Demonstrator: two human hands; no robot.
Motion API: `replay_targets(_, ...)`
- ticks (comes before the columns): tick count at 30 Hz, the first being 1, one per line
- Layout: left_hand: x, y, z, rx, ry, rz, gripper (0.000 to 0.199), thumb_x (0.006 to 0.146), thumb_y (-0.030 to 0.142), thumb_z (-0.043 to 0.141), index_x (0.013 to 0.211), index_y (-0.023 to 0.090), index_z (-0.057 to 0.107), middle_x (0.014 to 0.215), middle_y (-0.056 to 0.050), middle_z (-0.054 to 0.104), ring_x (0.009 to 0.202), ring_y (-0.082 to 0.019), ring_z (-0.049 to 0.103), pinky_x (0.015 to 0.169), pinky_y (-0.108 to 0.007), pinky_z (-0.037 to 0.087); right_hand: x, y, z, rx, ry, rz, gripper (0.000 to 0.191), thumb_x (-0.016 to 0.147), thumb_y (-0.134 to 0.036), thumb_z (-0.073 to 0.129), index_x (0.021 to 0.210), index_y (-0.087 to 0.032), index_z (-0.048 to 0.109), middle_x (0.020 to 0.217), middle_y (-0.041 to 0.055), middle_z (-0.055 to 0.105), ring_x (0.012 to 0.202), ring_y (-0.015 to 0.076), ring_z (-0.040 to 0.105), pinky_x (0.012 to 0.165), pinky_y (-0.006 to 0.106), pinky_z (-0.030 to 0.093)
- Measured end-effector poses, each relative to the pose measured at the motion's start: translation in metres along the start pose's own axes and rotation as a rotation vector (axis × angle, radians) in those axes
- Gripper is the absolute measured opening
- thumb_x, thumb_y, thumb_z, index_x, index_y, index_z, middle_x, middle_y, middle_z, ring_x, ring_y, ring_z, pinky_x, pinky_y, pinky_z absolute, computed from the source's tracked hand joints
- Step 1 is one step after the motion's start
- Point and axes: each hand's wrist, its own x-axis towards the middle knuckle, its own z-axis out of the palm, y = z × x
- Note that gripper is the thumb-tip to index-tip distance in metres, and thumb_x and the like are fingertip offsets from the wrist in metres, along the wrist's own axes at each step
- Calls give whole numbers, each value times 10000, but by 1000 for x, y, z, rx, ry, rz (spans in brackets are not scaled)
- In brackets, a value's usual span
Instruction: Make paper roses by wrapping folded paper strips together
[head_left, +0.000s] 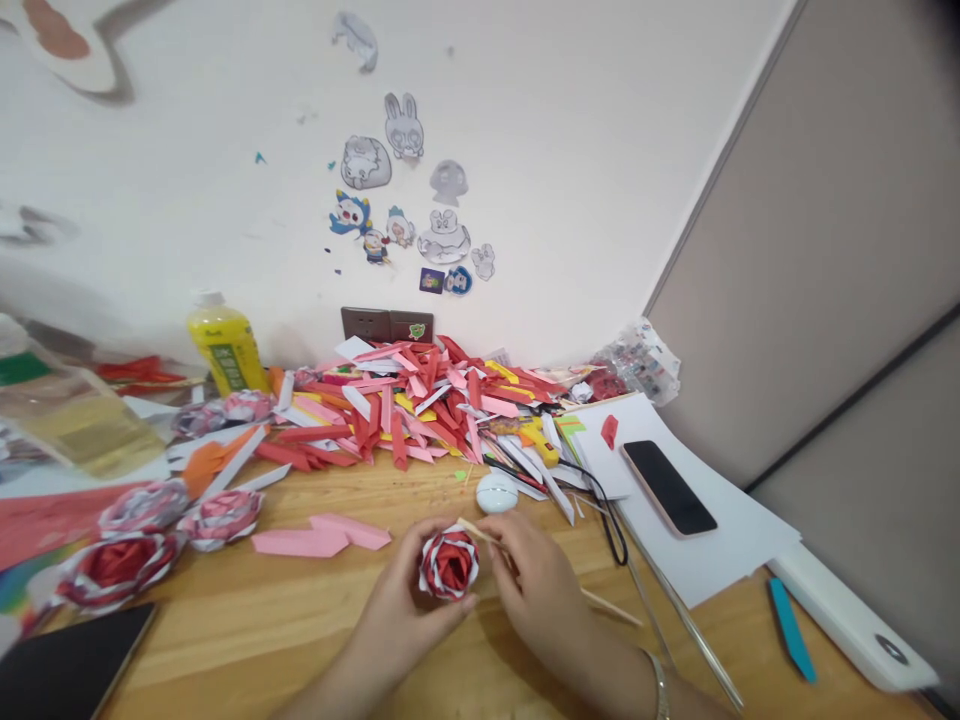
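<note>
A red and white paper rose [450, 563] sits in my left hand [409, 595], its fingers and thumb wrapped round the outer petals. Close on its right, my right hand [536, 580] is closed on a thin wooden stick [611, 607]. The stick's tip reaches the rose's upper rim; whether it touches the petals I cannot tell. Just beyond my right hand stands a small white rounded object [496, 493]. Pink folded paper strips [322, 538] lie on the table to the left of my hands.
Folded paper strips [420, 400] pile against the wall. Finished paper roses [120, 568], a yellow-labelled bottle [225, 345] and a dark tablet [71, 665] are at left. At right lie a yellow glue gun [540, 442], phone [670, 487], white paper [705, 570] and teal strip [791, 630].
</note>
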Motion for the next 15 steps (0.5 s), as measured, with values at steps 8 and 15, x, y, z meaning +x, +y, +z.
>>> replay_targets(8, 1, -2, 2, 47, 39, 2, 507, 570, 191, 687, 1030, 193, 475, 1016, -84, 633, 920, -262, 641, 759, -380, 541, -3, -1, -1, 87, -24, -26, 204, 857, -173, 514, 1038, -199, 606, 900, 46, 629, 812, 176, 578, 701, 281, 456)
replay_targets(15, 1, -2, 4, 31, 23, 12, 469, 574, 152, 631, 1023, 188, 501, 1014, -85, 652, 932, -252, 637, 808, -383, 521, -1, 0, -1, 102, -9, -17, 182, 861, -151, 517, 996, -192, 632, 875, 42, 646, 804, 174, 591, 706, 282, 470)
